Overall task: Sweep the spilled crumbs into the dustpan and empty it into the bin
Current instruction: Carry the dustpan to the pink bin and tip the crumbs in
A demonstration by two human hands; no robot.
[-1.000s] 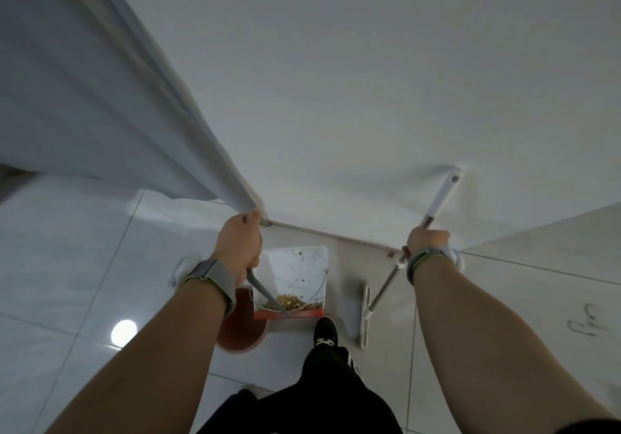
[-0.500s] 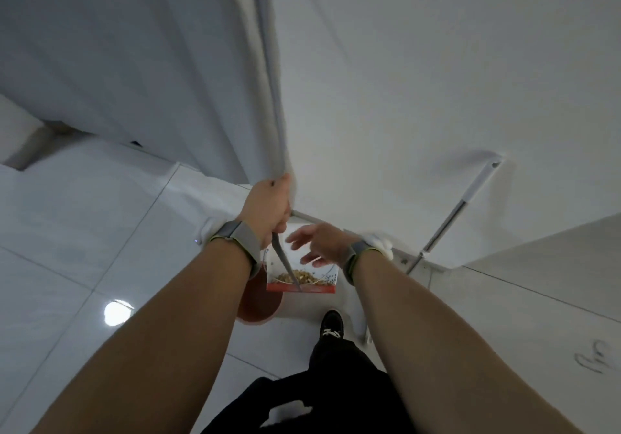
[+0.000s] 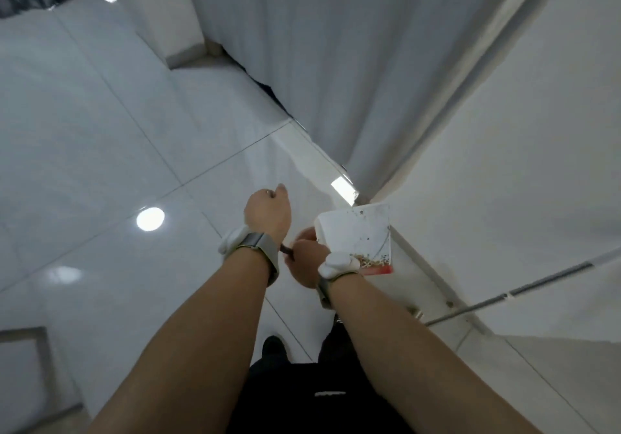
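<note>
The white dustpan (image 3: pixel 356 232) hangs tilted above the floor near the wall, its red lip (image 3: pixel 379 269) lowest. Brown crumbs (image 3: pixel 371 259) lie heaped against that lip. My right hand (image 3: pixel 304 262) is closed around the dark dustpan handle (image 3: pixel 286 251), right beside the pan. My left hand (image 3: pixel 267 211) is a fist just left of it, and the handle runs under its wrist towards the palm. The broom (image 3: pixel 504 295) leans untouched against the wall on the right. No bin is in sight.
A white curtain (image 3: pixel 336 63) hangs ahead, down to the floor beside the white wall (image 3: pixel 521 164). Glossy white tiles (image 3: pixel 100 164) spread to the left. My shoe (image 3: pixel 274 344) and dark trousers are below. A grey frame (image 3: pixel 33 332) sits at the lower left.
My right hand left the broom, which now leans on the wall, and closed on the dustpan handle. The pan rose and swung right. The view turned left, and the red-brown bin dropped out of sight.
</note>
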